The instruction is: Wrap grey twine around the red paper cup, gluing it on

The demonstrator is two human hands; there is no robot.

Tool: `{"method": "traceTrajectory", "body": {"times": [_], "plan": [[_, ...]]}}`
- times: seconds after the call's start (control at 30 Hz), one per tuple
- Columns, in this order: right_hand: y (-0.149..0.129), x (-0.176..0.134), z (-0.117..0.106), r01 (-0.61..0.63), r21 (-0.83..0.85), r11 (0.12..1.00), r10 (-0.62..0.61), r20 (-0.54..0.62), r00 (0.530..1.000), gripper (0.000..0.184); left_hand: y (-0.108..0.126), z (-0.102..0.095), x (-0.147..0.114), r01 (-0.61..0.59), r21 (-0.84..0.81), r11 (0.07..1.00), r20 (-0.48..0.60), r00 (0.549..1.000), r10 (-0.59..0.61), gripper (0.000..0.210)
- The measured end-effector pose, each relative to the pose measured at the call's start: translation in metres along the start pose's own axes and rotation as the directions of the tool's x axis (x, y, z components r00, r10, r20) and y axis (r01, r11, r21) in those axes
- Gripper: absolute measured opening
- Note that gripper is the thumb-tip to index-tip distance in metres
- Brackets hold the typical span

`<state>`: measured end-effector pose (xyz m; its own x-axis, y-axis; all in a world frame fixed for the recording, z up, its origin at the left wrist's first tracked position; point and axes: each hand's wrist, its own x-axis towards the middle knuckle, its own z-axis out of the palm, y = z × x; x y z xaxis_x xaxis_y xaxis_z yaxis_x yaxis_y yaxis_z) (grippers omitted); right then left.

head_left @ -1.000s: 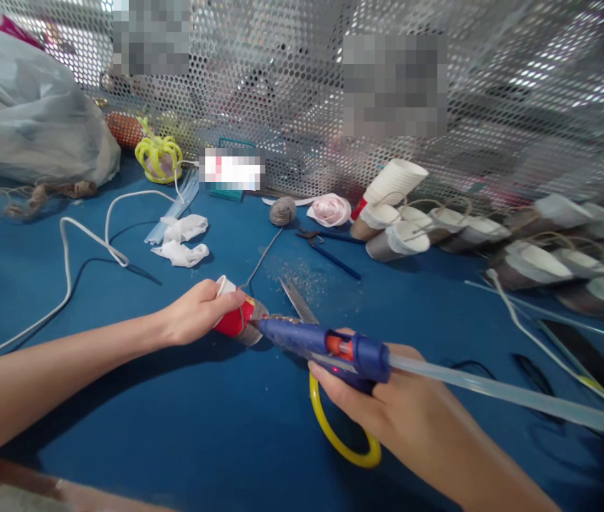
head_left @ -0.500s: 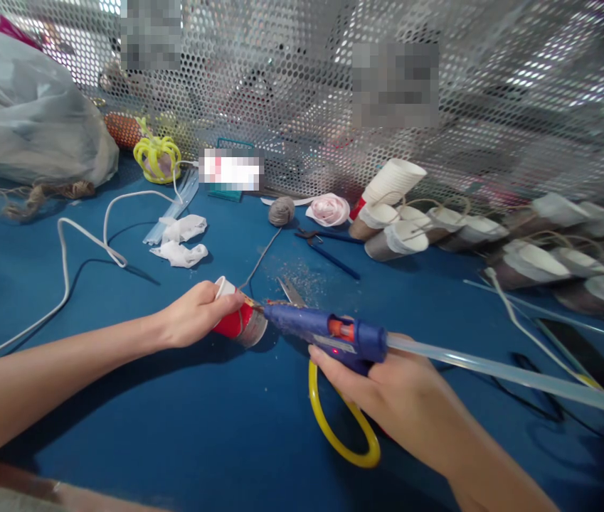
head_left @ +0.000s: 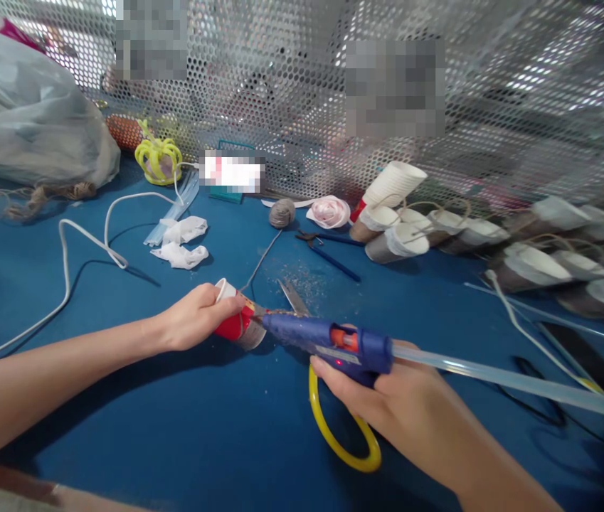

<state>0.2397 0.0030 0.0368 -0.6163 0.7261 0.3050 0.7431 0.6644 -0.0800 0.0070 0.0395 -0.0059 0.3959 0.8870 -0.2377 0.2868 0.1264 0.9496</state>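
1. One blue plastic glue gun [head_left: 306, 333] is being grasped by the right hand [head_left: 395, 398].
2. Beside its tip, one tapered paper cup [head_left: 231, 326] is being gripped by the left hand [head_left: 192, 318].
3. Beyond it, one round yarn ball [head_left: 282, 212] is being borne by the table [head_left: 216, 434].

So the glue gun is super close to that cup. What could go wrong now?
The glue gun's red light is on, so it may be hot. Its tip is close to the left hand holding the cup, so a slip might burn a finger.

The scissors lie partly under the glue gun, so the right hand could bump them.

The yarn runs from its ball toward the cup and might get stuck in stray glue.
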Motion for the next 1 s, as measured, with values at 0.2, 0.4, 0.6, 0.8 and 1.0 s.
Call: {"method": "traceTrajectory", "body": {"times": [0.2, 0.4, 0.6, 0.8, 1.0], "plan": [[-0.002, 0.001, -0.002, 0.002, 0.050, 0.999, -0.001, -0.027, 1.000, 0.039, 0.000, 0.000, 0.000, 0.002, -0.006, 1.000, 0.006, 1.000, -0.002, 0.035], [-0.007, 0.008, -0.008, 0.006, 0.092, 0.996, -0.004, -0.024, 1.000, 0.038, 0.001, 0.000, 0.000, 0.008, -0.074, 0.997, 0.019, 1.000, -0.007, 0.033], [-0.008, 0.008, -0.007, -0.099, 0.217, 0.971, 0.097, 0.020, 0.995, 0.029, -0.002, 0.000, 0.001, 0.023, -0.059, 0.998, 0.001, 1.000, -0.023, 0.034], [-0.010, 0.004, -0.008, -0.218, 0.351, 0.910, 0.180, 0.139, 0.974, 0.016, -0.001, 0.000, 0.001, 0.038, -0.126, 0.991, 0.006, 0.999, -0.038, 0.032], [-0.011, 0.003, -0.007, -0.261, 0.368, 0.892, 0.196, 0.207, 0.959, 0.017, -0.001, -0.001, 0.001, 0.020, -0.146, 0.989, 0.042, 0.999, -0.014, 0.032]]}}
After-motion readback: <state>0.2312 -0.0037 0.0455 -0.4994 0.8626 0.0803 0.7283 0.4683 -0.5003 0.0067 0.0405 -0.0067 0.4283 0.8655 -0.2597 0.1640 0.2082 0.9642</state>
